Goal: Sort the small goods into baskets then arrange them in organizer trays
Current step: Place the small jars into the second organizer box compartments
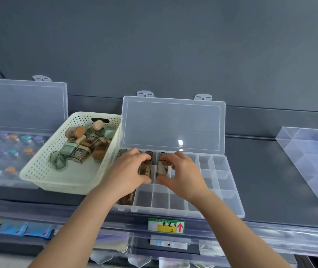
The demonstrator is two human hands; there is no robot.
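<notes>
left hand (129,171) pinching brown vial (146,170), right hand (181,172) pinching second vial (162,168) — both over organizer tray (229,192), frame centre. risk — vials tip, crowded cells.

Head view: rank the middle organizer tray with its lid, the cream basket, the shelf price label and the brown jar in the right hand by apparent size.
1. organizer tray
2. cream basket
3. price label
4. brown jar, partly hidden in the right hand
</notes>
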